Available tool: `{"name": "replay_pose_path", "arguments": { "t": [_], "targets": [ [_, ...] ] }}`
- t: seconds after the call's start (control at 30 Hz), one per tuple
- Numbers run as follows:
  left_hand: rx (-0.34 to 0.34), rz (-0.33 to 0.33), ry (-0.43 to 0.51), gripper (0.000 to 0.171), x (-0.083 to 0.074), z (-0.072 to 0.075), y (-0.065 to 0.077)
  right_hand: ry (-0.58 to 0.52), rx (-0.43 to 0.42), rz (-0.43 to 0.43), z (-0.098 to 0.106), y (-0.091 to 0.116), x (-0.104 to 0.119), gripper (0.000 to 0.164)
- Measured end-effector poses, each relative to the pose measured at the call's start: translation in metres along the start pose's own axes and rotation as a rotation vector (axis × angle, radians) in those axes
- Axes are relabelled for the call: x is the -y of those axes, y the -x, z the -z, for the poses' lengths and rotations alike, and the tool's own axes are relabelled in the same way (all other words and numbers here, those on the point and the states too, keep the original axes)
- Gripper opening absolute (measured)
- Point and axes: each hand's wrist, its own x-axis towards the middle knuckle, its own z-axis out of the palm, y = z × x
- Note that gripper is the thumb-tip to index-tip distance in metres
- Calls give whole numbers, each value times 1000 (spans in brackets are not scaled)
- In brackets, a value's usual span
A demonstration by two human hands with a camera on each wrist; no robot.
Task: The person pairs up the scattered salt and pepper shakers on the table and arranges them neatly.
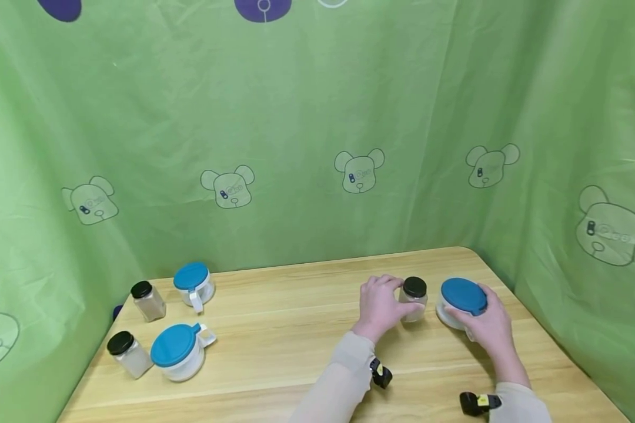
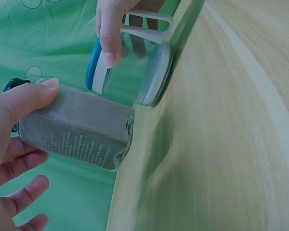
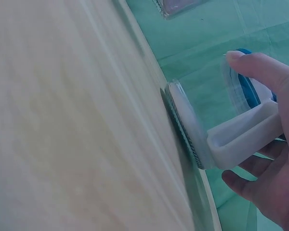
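My left hand (image 1: 378,306) pinches a clear square jar (image 2: 82,125) between thumb and fingers, near its black lid (image 1: 415,286). The jar holds a grey-brown powder, has small printed text on one face, and its base hangs over the tabletop in the left wrist view. Just right of it, my right hand (image 1: 491,324) grips a round clear seasoning pot (image 1: 444,317) by the sides at its blue lid (image 1: 463,295). The pot's white handle (image 3: 241,137) points toward the right palm, and its base is close over the table.
At the table's left stand two more black-lidded jars, one with brownish contents (image 1: 150,305) and one with pale contents (image 1: 136,359). Beside them are two blue-lidded pots, a farther one (image 1: 191,276) and a nearer one (image 1: 176,346). A green curtain (image 1: 296,117) surrounds the wooden table (image 1: 275,329).
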Motion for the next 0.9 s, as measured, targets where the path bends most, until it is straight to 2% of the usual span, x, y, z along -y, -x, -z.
{"name": "replay_pose_path", "arguments": {
  "t": [0.77, 0.9],
  "targets": [
    [2, 0, 13, 62, -13, -14, -5, -3, 10, 0, 2, 0, -2, 108],
    [2, -12, -10, 63, -15, -19, -6, -2, 7, 0, 2, 1, -1, 108]
  ]
}}
